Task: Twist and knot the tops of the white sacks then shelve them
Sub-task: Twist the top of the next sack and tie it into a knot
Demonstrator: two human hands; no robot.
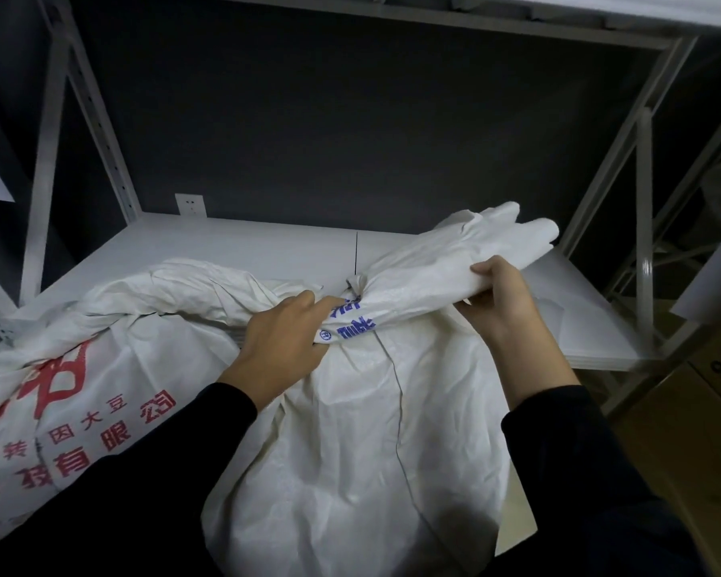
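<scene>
**A:** Left grip (282, 339), state?

**B:** Clenched round the twisted neck (352, 316) of the white sack (350, 451). The fingers curl over the gathered cloth, just beside some blue print. A dark sleeve covers the arm to the wrist.

**A:** Right grip (500, 301)?

**B:** Grasping the loose top (475, 239) of the same sack, thumb above and fingers underneath. The top fans out from the neck toward the far right, over the shelf (246, 243).

**A:** Position of the sack?

**B:** Near centre, between the two forearms. Its bulging body is at the near edge of the shelf board, and a seam line runs down its front. I cannot tell whether its base sits on the board or hangs in front of it.

**A:** Other items?

**B:** A second sack (80, 368) with red print lies on the shelf at left, touching the first one. A wall socket (190, 205) is on the dark far wall, just above the far edge of the board. A cardboard box (704, 393) is at right, lower than the board, and grey metal uprights (642, 193) frame the bay.
</scene>
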